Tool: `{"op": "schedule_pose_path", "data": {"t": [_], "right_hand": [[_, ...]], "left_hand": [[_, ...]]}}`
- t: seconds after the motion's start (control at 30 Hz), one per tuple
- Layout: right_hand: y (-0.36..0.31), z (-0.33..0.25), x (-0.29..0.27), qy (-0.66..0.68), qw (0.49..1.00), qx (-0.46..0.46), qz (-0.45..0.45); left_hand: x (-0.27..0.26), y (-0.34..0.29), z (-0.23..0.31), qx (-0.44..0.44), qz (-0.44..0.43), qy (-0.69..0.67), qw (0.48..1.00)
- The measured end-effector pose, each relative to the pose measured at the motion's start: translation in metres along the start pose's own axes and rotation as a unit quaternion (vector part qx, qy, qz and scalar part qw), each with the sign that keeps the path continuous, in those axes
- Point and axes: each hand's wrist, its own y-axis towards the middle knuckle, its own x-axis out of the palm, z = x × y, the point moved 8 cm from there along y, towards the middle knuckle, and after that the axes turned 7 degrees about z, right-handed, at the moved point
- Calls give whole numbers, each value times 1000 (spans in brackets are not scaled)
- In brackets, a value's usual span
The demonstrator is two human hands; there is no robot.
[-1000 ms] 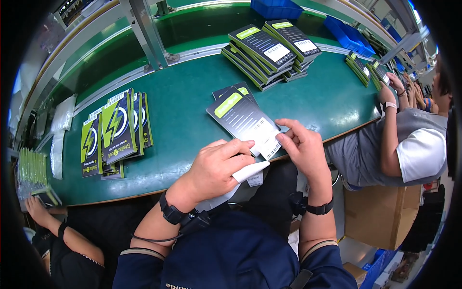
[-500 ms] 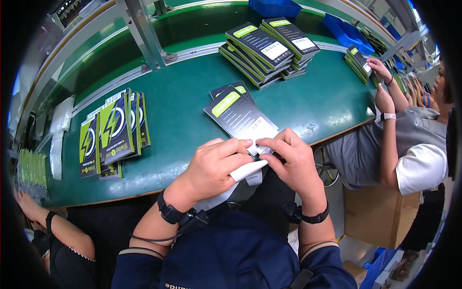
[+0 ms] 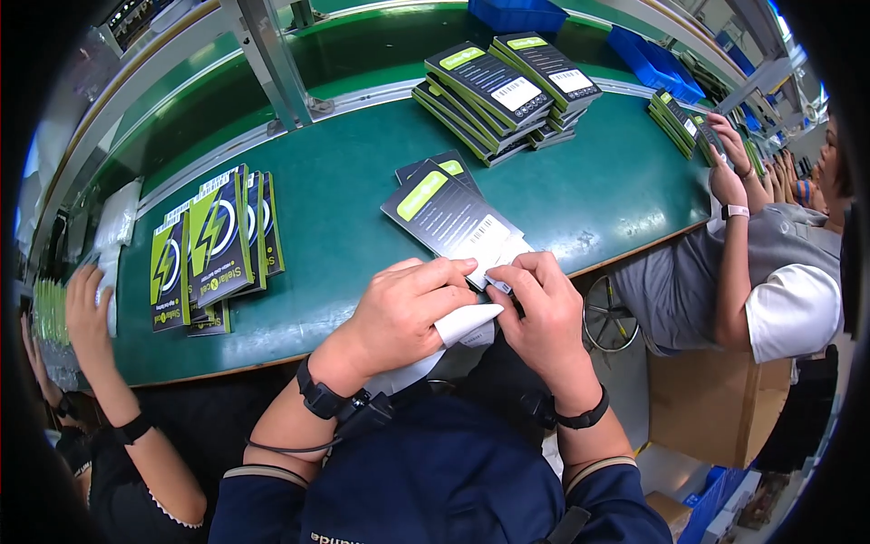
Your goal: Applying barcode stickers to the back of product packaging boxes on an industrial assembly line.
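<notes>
A flat dark-grey and lime box [image 3: 444,218] lies on the green bench in front of me, a white barcode label near its close end. It overlaps another such box [image 3: 460,170] behind it. My left hand [image 3: 403,308] is closed on a curled strip of white label paper [image 3: 468,321], its fingertips at the box's near end. Beside it, my right hand [image 3: 546,313] pinches a small white label [image 3: 497,284] at the same end. The fingers partly hide the label and the box's near edge.
Stacked boxes of the same kind [image 3: 507,95] stand at the back. More lime and black boxes [image 3: 213,245] lean together on the left. Blue bins [image 3: 657,63] sit behind the bench. A co-worker's hands [image 3: 725,159] hold a box at right; another's hand [image 3: 91,317] is at left.
My right hand has drawn its fingers closer together and shifted slightly down. The near box has shifted slightly. The left co-worker's hand has risen; the right co-worker has lifted a box.
</notes>
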Motion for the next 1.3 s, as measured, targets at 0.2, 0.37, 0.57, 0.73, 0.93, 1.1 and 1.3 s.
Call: {"op": "schedule_pose_path", "data": {"t": [0.2, 0.37, 0.57, 0.73, 0.93, 1.1, 1.3], "right_hand": [[-1, -3, -1, -6, 998, -44, 36], [1, 1, -2, 26, 999, 3, 31], [2, 21, -5, 118, 986, 115, 38], [3, 27, -9, 124, 984, 119, 52], [-4, 18, -2, 126, 988, 84, 30], [-6, 16, -3, 120, 989, 84, 24], [-12, 17, 0, 113, 991, 74, -10]], "left_hand": [[1, -4, -3, -5, -5, -3, 1000], [0, -2, -1, 1, 10, -17, 1000], [2, -2, -1, 1, -2, -26, 1000], [1, -1, -1, 1, 1, -25, 1000], [1, 0, -1, 0, 6, -8, 1000], [1, 0, 0, 4, 2, -7, 1000], [1, 1, 0, -1, -3, -14, 1000]]}}
